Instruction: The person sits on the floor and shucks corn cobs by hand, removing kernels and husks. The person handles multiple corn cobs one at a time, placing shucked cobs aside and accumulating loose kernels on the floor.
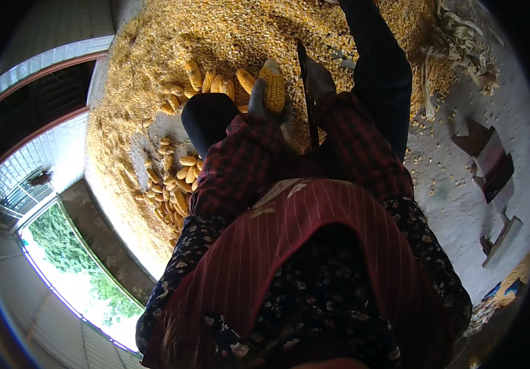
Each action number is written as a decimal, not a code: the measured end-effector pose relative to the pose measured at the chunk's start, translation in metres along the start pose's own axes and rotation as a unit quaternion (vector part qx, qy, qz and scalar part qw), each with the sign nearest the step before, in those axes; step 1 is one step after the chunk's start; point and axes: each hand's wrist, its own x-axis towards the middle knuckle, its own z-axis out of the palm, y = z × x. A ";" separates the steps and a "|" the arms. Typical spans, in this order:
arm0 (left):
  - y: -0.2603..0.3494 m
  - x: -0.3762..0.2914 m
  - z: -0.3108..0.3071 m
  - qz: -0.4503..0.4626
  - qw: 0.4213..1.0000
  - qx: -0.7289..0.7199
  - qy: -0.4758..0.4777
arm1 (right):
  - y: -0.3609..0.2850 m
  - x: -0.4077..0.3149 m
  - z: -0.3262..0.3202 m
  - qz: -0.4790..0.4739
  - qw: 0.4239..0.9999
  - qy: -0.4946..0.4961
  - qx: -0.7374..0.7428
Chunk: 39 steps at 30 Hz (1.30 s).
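Note:
In my grey-gloved left hand (pixel 258 98) is a yellow corn cob (pixel 274 90), held nearly upright with its pale tip pointing away from me. Its kernels look mostly in place on the side I see. To the right, my gloved right hand (pixel 320 79) grips a long, narrow dark bar (pixel 308 104), which runs from beyond the hand back toward my lap. What the bar's near end rests on is hidden by my sleeves and apron. Several whole cobs (pixel 217 86) lie just left of my left hand, beyond my bent knee (pixel 207 117).
Loose corn kernels (pixel 228 27) spread in a deep layer ahead and leftward. More cobs (pixel 172 184) are heaped beside my left leg. Dry husks (pixel 463 41) lie at the upper right. Dark and wooden pieces (pixel 495 170) stand on the concrete floor (pixel 445 203) at right.

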 end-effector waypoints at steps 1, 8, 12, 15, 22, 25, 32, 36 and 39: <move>0.004 -0.002 0.001 0.002 1.000 -0.011 0.002 | 0.002 0.001 0.000 0.009 1.000 0.022 0.014; 0.053 -0.020 -0.013 0.063 0.988 -0.085 -0.108 | 0.013 0.000 -0.002 -0.060 0.989 0.107 -0.082; 0.050 -0.024 -0.023 0.064 0.991 -0.102 -0.051 | 0.012 -0.005 0.002 -0.031 0.992 0.022 -0.123; 0.035 -0.006 -0.027 0.097 0.991 -0.069 -0.056 | 0.053 0.014 0.009 -0.155 0.967 0.116 -0.164; 0.041 -0.005 -0.036 0.075 0.996 -0.036 -0.029 | 0.054 -0.008 0.034 -0.021 0.991 0.096 -0.092; 0.038 0.012 -0.037 0.073 0.997 -0.023 -0.025 | 0.045 -0.027 0.038 0.032 0.994 0.106 0.002; 0.045 0.013 -0.029 0.107 0.994 -0.016 -0.001 | 0.079 -0.001 0.014 -0.041 0.892 0.173 -0.416; 0.054 -0.006 -0.030 0.117 0.991 -0.039 -0.047 | 0.048 -0.026 0.039 -0.004 0.859 0.169 -0.483; 0.045 0.006 -0.022 0.147 0.985 -0.059 -0.069 | 0.047 -0.021 0.028 0.056 0.887 0.128 -0.439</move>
